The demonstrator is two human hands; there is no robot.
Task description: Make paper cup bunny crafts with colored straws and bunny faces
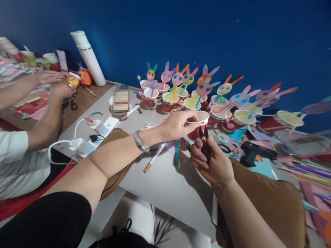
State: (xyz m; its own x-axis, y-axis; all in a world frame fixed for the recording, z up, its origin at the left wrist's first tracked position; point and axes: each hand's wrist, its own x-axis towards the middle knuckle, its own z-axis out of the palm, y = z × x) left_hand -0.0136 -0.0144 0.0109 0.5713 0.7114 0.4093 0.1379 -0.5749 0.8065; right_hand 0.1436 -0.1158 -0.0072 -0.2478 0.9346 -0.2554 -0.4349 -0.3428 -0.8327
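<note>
My left hand [181,124] reaches across the table, its fingers closed on the rim of a paper cup [202,118] with a white inside and a red outer wall. Close in front of that cup, my right hand [214,158] grips small dark snips [203,132], whose two pointed blades stand apart and point up. My fingers cover most of the handles. Behind the cup stand several red paper cups [169,104] bearing rabbit-faced paper figures [178,78] with long ears. Several coloured sticks [178,153] and a white marker with a brown end [154,157] lie below my left hand.
A black glue gun [256,153], paper scraps and coloured sticks [305,172] lie to the right. On the left are a white power strip [103,132] with cables and a white bottle [89,58]. A co-worker's hands [60,86] hold an orange-red cup [73,79] there.
</note>
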